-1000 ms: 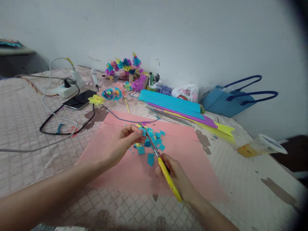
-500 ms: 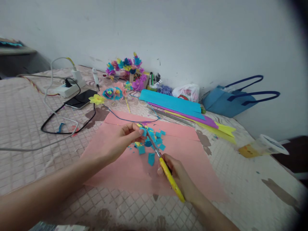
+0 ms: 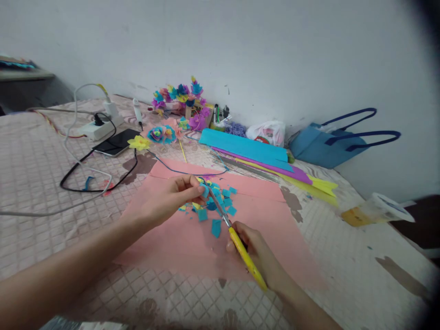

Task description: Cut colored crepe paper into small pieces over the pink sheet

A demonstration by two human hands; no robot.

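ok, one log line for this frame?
left hand: pinching small blue paper piece | right hand: holding yellow-handled metal scissors, blades beside piece | below: flat pink paper sheet

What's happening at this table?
Someone is working on small blue paper with scissors. The left hand pinches a small blue paper piece; the right hand grips yellow-handled scissors, their blades up by that piece. Whether they are biting into it is too small to tell. Below, loose blue and yellow paper scraps lie on a pink sheet. Multicoloured paper flowers sit farther back, toward the wall.
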